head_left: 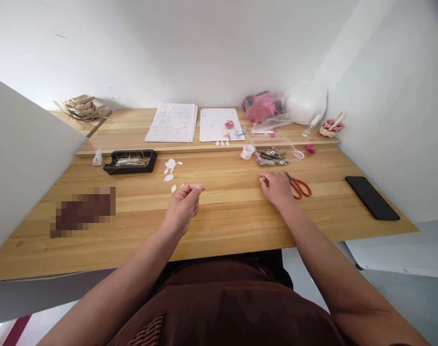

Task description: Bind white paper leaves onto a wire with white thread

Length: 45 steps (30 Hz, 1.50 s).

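Observation:
A thin golden strand (pixel 231 182), wire or thread, stretches between my two hands just above the table. My left hand (pixel 186 204) pinches its left end between thumb and fingers. At the other end, my right hand (pixel 275 187) is closed on the strand, with a small whitish bit at its fingertips that I cannot make out. Right beside my right hand lie scissors (pixel 301 187) with orange-red handles, partly behind it. White cut-out leaf shapes (pixel 171 165) are scattered beyond my left hand, one partly covered by it.
A black tray (pixel 130 162) of wires and a small glue bottle (pixel 97 157) stand at left. Printed sheets (pixel 172 122) lie on the raised shelf. A clear box of tools (pixel 273 156), a white tape roll (pixel 247 152) and a black phone (pixel 372 197) are toward the right.

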Each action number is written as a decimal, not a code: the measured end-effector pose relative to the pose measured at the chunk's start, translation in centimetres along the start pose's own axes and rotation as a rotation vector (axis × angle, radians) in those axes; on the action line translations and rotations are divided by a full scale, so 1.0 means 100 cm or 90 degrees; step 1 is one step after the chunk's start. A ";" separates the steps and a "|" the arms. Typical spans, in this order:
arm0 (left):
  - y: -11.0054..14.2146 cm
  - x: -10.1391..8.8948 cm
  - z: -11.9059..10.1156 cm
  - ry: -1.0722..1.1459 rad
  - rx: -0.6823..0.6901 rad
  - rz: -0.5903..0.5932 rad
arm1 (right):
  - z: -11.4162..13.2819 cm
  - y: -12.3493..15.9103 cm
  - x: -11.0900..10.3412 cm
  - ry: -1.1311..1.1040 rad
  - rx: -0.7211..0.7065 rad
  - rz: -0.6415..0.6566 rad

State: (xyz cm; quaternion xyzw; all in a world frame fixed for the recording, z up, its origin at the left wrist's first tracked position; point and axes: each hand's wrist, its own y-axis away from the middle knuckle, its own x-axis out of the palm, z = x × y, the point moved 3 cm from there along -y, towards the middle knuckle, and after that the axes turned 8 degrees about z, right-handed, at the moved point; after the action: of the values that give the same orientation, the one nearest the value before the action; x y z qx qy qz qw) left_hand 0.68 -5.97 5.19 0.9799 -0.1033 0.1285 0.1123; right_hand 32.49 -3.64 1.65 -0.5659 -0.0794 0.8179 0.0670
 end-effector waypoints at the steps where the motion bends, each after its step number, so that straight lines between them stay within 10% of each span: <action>1: 0.001 -0.001 0.001 -0.003 0.001 -0.001 | 0.002 0.001 -0.001 0.004 0.002 0.002; 6: 0.005 0.000 0.004 -0.022 -0.009 0.007 | 0.063 0.026 -0.019 -0.115 -0.083 -0.069; 13: 0.016 0.011 0.005 -0.109 0.020 0.069 | 0.160 0.056 -0.013 -0.448 -0.213 0.124; 35: 0.028 -0.034 0.000 -0.071 -0.022 0.052 | 0.127 0.057 -0.030 -0.437 -0.112 0.094; 45: 0.027 -0.012 -0.009 -0.193 0.017 0.103 | 0.129 0.056 -0.028 -0.400 -0.131 0.093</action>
State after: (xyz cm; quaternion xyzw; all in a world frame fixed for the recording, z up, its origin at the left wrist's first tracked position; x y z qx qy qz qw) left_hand -1.31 -8.05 6.24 0.9779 -0.1960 -0.0108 0.0716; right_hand 21.30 -10.37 7.52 -0.2942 -0.1376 0.9426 -0.0773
